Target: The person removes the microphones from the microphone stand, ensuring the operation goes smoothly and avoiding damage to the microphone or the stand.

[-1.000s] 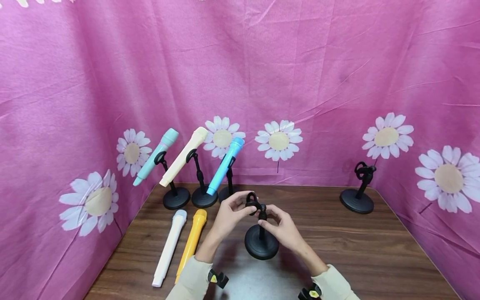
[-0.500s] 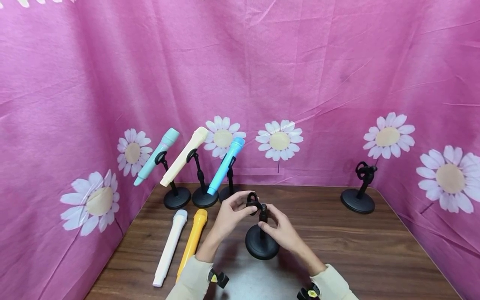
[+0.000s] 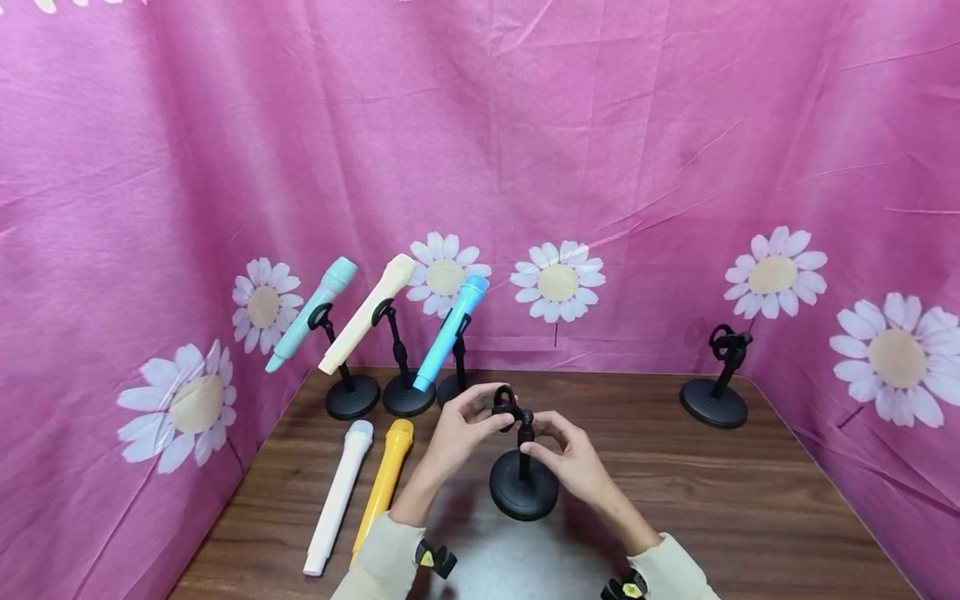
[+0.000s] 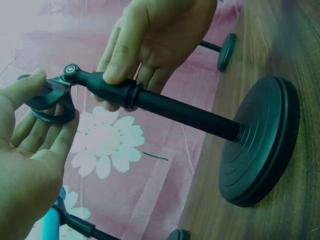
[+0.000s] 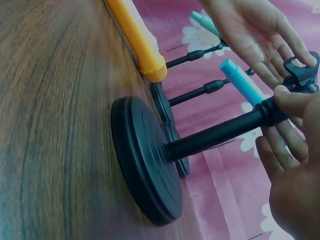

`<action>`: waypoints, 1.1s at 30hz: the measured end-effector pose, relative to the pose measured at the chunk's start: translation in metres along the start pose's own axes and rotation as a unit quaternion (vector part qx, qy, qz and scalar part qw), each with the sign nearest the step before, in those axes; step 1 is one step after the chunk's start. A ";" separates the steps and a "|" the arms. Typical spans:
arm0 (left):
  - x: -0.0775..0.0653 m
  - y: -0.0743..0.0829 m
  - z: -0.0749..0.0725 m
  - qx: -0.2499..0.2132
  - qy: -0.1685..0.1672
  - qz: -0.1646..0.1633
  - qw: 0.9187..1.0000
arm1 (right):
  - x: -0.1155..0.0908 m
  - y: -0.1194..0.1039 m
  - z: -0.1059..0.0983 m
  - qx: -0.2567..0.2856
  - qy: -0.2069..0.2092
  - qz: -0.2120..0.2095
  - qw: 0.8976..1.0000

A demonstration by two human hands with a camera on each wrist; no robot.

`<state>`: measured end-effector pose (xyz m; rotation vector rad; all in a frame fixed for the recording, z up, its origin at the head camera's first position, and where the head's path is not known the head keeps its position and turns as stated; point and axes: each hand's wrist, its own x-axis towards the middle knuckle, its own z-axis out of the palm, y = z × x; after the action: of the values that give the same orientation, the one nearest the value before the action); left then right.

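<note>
A black desktop microphone stand (image 3: pixel 523 487) stands upright on its round base in the middle of the table, its holder without a microphone. My left hand (image 3: pixel 462 431) pinches the looped clip (image 4: pixel 59 102) at the top between thumb and fingers. Just below the joint, my right hand (image 3: pixel 576 468) holds the collar (image 4: pixel 116 91) of the pole, thumb on the near side and fingers behind. The right wrist view shows the round base (image 5: pixel 145 160) flat on the wood and both hands close together near the clip.
At back left, light-green (image 3: pixel 303 321), cream (image 3: pixel 363 321) and blue (image 3: pixel 450 333) microphones sit tilted in stands. White (image 3: pixel 339 500) and yellow (image 3: pixel 385 483) microphones lie left of my left arm. Another bare stand (image 3: pixel 716 400) is at back right. A pink flowered cloth (image 3: pixel 637 167) surrounds the wooden table (image 3: pixel 675 500).
Both hands keep nearly the same hold on the stand. The right thumb and hand have shifted very slightly; the stand and the microphones look unmoved.
</note>
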<state>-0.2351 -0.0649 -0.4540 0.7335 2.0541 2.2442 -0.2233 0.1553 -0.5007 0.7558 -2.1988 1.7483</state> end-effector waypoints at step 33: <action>0.000 0.001 -0.001 0.001 -0.002 -0.001 1.000 | 0.006 0.000 0.007 -0.036 0.024 0.008 0.999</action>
<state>-0.2355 -0.0654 -0.4533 0.7348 2.0558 2.2380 -0.2275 0.1470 -0.4992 0.6751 -2.2291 1.6658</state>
